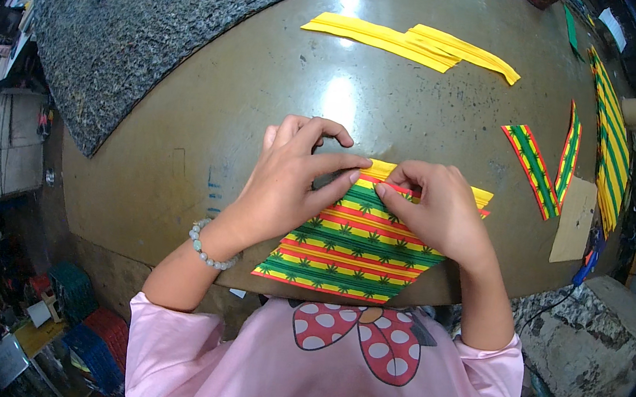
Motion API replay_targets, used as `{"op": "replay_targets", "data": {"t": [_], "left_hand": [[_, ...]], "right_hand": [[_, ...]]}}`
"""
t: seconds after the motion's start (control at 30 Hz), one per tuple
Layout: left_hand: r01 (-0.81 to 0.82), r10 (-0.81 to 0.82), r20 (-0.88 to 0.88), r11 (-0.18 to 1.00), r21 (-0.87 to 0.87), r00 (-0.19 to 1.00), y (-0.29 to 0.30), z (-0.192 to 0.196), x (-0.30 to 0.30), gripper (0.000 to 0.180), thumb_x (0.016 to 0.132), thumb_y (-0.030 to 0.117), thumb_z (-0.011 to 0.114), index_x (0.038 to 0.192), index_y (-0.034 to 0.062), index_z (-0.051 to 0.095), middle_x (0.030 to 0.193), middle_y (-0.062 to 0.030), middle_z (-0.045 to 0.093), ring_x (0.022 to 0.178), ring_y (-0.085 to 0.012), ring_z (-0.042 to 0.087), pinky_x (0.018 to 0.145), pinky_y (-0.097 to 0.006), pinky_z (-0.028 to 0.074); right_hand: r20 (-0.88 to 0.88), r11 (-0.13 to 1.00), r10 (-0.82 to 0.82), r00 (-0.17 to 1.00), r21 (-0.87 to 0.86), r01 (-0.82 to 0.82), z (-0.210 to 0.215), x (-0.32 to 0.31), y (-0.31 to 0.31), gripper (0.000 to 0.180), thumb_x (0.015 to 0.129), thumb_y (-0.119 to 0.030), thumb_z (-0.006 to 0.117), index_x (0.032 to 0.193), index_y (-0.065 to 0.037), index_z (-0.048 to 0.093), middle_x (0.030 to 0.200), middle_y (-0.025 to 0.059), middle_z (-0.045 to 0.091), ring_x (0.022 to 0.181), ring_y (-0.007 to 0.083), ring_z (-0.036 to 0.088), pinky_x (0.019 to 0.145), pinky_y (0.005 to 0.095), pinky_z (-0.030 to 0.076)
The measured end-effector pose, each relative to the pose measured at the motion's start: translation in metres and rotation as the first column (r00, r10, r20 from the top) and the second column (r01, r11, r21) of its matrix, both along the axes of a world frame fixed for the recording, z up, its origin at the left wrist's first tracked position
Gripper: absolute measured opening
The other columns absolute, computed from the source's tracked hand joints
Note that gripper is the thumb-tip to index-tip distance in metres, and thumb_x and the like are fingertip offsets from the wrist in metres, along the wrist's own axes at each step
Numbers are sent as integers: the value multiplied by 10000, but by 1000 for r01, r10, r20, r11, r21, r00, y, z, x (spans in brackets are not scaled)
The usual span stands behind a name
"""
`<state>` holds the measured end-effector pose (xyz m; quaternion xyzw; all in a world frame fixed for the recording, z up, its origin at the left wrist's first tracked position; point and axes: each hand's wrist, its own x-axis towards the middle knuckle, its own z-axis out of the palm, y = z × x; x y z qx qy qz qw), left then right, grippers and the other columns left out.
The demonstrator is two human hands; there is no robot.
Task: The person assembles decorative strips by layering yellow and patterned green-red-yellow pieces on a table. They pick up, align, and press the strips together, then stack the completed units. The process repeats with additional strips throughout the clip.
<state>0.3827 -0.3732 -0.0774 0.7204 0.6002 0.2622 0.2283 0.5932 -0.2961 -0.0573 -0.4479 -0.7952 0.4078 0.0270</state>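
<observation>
Striped cloth (352,245) at near edge of worktop (208,131), top edge pinched by fingertips of both hands. Left hand (288,183) and right hand (438,208) closed on it, fingertips almost touching. Yellow strip (479,195) under cloth. More yellow strips (418,44) at far edge, striped pieces (541,169) toward right edge.

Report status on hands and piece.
Left hand, right hand pinching top edge of striped green-yellow-red fabric panel. Yellow strip beneath edge. Nothing obstructing.

Striped fabric piece (351,249): red, yellow, green bands with leaf print, flat at your table's near edge, near corner overhanging. Yellow strip (384,169) along its far edge, partly under your fingers.
</observation>
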Motion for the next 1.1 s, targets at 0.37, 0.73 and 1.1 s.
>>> {"op": "replay_targets", "data": {"t": [0.37, 0.73, 1.1], "left_hand": [[-44, 44, -27, 999, 18, 999, 0, -1, 6, 228, 826, 159, 761, 1051, 198, 770, 1135, 1, 579, 1017, -223, 473, 918, -364, 375], [24, -24, -19, 1000, 9, 1000, -1, -3, 6, 294, 764, 89, 731, 1007, 248, 774, 1210, 10, 561, 1131, -242, 460, 948, -423, 301], [60, -60, -112, 998, 2, 992, -1, 2, 8, 434, 708, 36, 724, 1053, 293, 783, 1196, 1, 562, 1102, -247, 466, 961, -408, 317]], "right_hand": [[61, 999, 45, 997, 2, -45, 9, -4, 5, 284, 851, -302, 725, 860, -19, 721, 763, 212, 685, 743, 395, 681, 674, 470, 535], [-30, 993, -97, 995, 60, 98, 4, 37, 3, 316, 910, -291, 707, 802, -4, 633, 696, 176, 653, 630, 347, 648, 595, 426, 486], [-28, 989, -64, 998, 129, 67, 0, 36, 5, 293, 897, -246, 727, 808, 14, 624, 653, 164, 613, 548, 256, 599, 527, 356, 438]]}}
